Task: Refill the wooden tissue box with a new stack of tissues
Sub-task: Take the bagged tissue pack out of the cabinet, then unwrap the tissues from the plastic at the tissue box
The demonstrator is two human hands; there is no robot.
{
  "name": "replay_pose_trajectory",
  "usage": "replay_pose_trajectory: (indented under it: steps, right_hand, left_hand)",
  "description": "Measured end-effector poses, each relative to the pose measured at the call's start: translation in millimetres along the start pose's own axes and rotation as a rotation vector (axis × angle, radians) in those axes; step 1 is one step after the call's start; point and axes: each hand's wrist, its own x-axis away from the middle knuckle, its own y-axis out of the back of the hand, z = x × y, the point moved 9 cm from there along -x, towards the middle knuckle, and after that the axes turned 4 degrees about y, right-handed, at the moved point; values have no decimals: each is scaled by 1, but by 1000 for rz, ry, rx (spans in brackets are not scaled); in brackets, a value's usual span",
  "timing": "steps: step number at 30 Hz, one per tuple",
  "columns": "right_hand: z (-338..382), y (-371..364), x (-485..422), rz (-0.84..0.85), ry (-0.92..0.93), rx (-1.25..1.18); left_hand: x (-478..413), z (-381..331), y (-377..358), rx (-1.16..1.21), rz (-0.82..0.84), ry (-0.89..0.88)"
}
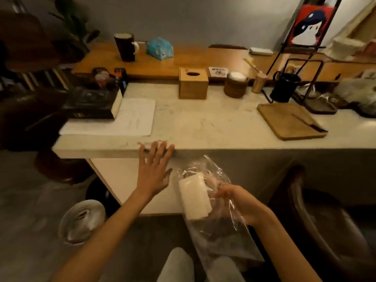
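Counter (203, 123) comes first: the pale slab on which the wooden tissue box (193, 83) stands upright at the far side, its oval slot facing up with no tissue showing through it. We take that box as our mark for everything else.

Well short of the box, below the counter's near edge and a little to the box's right, hangs the clear plastic wrapper (221, 224), crumpled and open at the end facing the box. The stack of tissues (193, 197) lies partly out of that open end, almost in line with the box on its near side and well apart from it. Its long axis runs toward and away from the box, slightly tilted, free end nearest the box.

Our right hand (236, 200) sits just right of the stack, fingers curled round the wrapper; blur keeps us from telling whether they also pinch the tissues. Our left hand (153, 171) is the nearer one to the box, on its near left, fingers straight, spread and holding nothing, tips at the counter's near edge.

We judge the coming move turns on this: the box lies straight ahead of the free left fingers, so that hand can draw it in while the right brings the stack up.
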Motion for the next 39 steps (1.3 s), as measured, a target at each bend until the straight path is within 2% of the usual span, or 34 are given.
replay_pose_trajectory:
  steps: [1,2,5,7,9,11,15,17,18,20,21,25,26,28,31,32,33,34,37,39]
  right_hand:
    - [11,-15,12,14,-17,-90]
    - [24,-28,24,11,-15,-118]
    - [67,-40,59,-231,27,72]
    - [97,-56,76,-309,74,53]
    - [125,-70,86,-375,119,-25]
    - [149,-79,90,-400,177,-100]
    - [182,-93,86,-390,287,-164]
    - [194,-92,81,-415,309,-87]
    - [196,-99,78,-351,275,-77]
    - [196,-121,68,-117,206,-102]
    - [201,-125,65,-66,205,-101]
    - [220,-103,55,-255,277,-86]
    - [226,-95,56,-332,304,25]
    - [252,-86,68,-575,436,440]
    - [311,-127,111,-1037,834,1202]
    - [323,-153,117,-1075,960,1362]
    - [330,-172,113,-1035,1016,1462]
    - [333,-186,102,-963,997,1541]
    - [342,-199,54,-745,802,1719]
    - [356,-191,27,-603,762,1752]
  left_hand:
    - [-2,-1,12,80,106,60]
    - [-3,1,26,260,205,172]
    - [10,-7,76,1207,510,633]
    - [21,-27,113,1628,694,754]
    - [28,-37,151,1860,793,802]
    - [20,-37,184,1918,780,754]
    - [-10,-22,224,1794,702,659]
    - [-23,-16,232,1764,699,656]
    - [-29,-13,234,1760,688,648]
    - [-43,-4,235,1737,629,647]
    - [-52,0,236,1720,594,656]
    - [-91,10,226,1593,538,697]
    - [-99,11,221,1591,524,719]
    - [-112,10,211,1616,494,758]
    - [-128,8,195,1693,404,825]
    - [-135,7,192,1745,355,847]
    - [-142,6,190,1803,303,867]
    - [-150,5,189,1858,253,883]
    - [-174,3,191,1955,133,882]
    - [-192,8,192,1980,66,859]
